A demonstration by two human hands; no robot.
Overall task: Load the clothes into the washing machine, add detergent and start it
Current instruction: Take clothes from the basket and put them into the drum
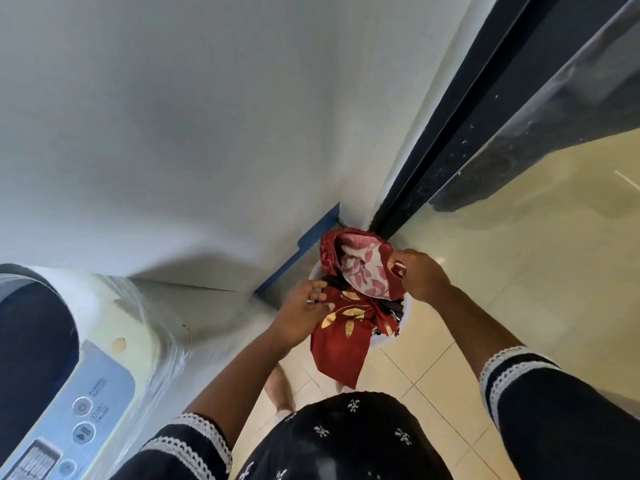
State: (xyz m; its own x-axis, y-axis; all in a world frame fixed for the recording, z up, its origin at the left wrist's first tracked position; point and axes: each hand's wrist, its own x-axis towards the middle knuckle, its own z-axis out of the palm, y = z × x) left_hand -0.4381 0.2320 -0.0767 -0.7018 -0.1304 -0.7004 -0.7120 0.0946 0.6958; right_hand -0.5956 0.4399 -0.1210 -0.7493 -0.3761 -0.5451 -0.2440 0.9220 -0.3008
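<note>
The washing machine (86,358) is seen at the lower left with its dark drum opening uncovered, while the clothes (353,292) are heaped in a pale basket (405,308) on the tiled floor (502,271) in the corner, well apart from it, so the loading step is judged to be only beginning. The red leaf-print cloth is gripped by the left hand (301,313) and the pink floral piece is pinched by the right hand (420,275), the hands being held apart across the heap. A lift and a carry leftward to the drum are called for next.

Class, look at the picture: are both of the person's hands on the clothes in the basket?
Yes: the left hand and right hand both grip the clothes.
</note>
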